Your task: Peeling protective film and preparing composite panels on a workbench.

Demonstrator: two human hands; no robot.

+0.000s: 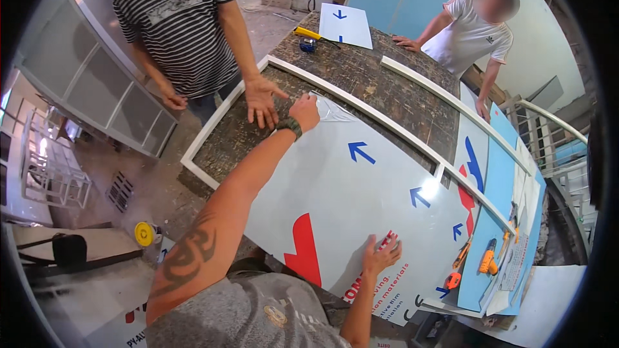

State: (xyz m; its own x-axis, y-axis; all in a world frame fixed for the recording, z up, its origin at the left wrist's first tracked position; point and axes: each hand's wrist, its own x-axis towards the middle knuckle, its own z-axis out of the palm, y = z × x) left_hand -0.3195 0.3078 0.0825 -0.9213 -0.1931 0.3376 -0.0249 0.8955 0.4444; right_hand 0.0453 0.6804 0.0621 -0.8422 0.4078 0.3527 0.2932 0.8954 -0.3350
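Note:
A large white panel (329, 180) with blue arrows and red print lies across the near side of the table. At its far corner, my left hand (305, 111) is closed, pinching a wrinkled clear protective film (332, 111) that is lifted there. A dark watch (290, 125) is on that wrist. My right hand (381, 255) rests on the panel's printed face near its front edge, fingers spread and holding nothing. Just left of my left hand, the open hand (261, 98) of a person in a striped shirt hovers near the panel corner.
A white frame (348, 96) lies on the worn table (367, 80). Farther back are a yellow-handled tool (307, 33), a blue tape measure (308, 45) and a white sheet (346, 24). An orange drill (489, 259) and orange tape measure (452, 280) lie right. Another person (477, 32) leans at the far right.

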